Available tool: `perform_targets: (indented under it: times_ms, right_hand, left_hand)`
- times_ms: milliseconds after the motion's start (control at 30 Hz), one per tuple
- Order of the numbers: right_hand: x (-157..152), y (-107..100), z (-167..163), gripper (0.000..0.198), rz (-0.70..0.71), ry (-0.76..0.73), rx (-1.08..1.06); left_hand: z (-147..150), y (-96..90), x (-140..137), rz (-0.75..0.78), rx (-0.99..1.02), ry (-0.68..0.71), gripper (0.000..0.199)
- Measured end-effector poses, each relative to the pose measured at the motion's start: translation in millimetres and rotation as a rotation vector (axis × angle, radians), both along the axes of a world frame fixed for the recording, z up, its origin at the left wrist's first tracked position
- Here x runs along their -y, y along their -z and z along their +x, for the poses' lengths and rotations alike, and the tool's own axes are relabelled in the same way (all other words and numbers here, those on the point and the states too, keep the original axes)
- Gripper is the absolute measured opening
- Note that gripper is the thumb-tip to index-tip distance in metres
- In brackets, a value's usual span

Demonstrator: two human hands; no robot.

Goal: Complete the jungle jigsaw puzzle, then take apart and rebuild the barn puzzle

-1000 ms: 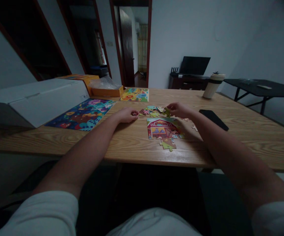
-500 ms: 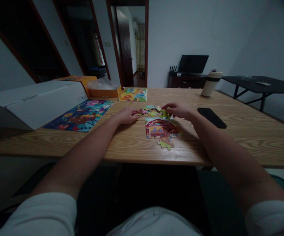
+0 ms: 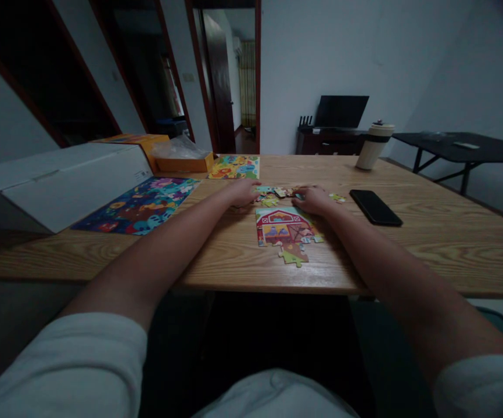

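A partly joined jigsaw puzzle (image 3: 277, 227) with a red barn lies in front of me, a few joined pieces jutting from its lower edge. Behind it is a heap of loose puzzle pieces (image 3: 270, 200). My left hand (image 3: 243, 193) rests at the heap's left side, fingers reaching forward and open, its underside hidden. At the right side of the heap, my right hand (image 3: 313, 200) has its fingers apart and bent down onto the pieces; no piece shows gripped. Yellow-green puzzle pieces (image 3: 337, 198) lie just right of that hand.
A black phone (image 3: 376, 208) lies to the right, with a cream tumbler (image 3: 373, 148) behind it. On the left are a dark blue puzzle picture (image 3: 142, 206), a white box (image 3: 77, 180) and an orange tray (image 3: 186, 164) holding clear plastic. A yellow puzzle picture (image 3: 234, 167) lies at the back.
My left hand has moved right and forward over the heap. The green piece at my right fingers is no longer there, and yellow-green pieces now show to the right of that hand.
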State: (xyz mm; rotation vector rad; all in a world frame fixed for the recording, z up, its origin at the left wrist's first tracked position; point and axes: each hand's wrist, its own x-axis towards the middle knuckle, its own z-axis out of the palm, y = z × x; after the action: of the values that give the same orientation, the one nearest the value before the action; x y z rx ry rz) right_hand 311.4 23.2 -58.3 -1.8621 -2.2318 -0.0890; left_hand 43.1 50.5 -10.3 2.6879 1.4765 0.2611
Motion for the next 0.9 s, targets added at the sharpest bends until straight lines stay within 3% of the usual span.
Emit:
perform_targets:
  times_ms: [67,167,300,533,733,833,900]
  right_hand:
    - [-0.2,0.8,-1.7,0.043,-0.024,-0.013,0.003]
    - [-0.6,2.0,1.8,0.041,-0.024,-0.031,0.001]
    - [-0.5,1.2,5.7,0.039,-0.024,-0.05,-0.001]
    - [2.6,0.4,1.6,0.038,-0.008,-0.047,-0.046]
    - [4.2,-5.1,0.3,0.038,0.053,-0.037,-0.075]
    - [11.5,-16.4,-15.0,0.044,0.098,-0.113,-0.323]
    - [18.8,-23.1,-31.5,0.048,0.009,-0.246,-0.595]
  left_hand:
    - [13.0,-1.9,-12.7,-0.067,-0.053,-0.068,0.056]
    - [25.6,0.8,-25.6,-0.117,-0.113,-0.054,0.056]
    - [24.3,4.4,-28.4,0.016,-0.131,-0.066,0.035]
    - [-5.4,3.2,-31.9,0.166,0.27,-0.032,0.021]
    - [-25.4,-3.6,-32.6,0.056,0.649,-0.12,0.017]
    - [-22.8,-7.8,-12.8,-0.026,0.759,-0.081,0.02]
    - [-16.9,-8.6,6.3,-0.081,0.805,-0.029,0.021]
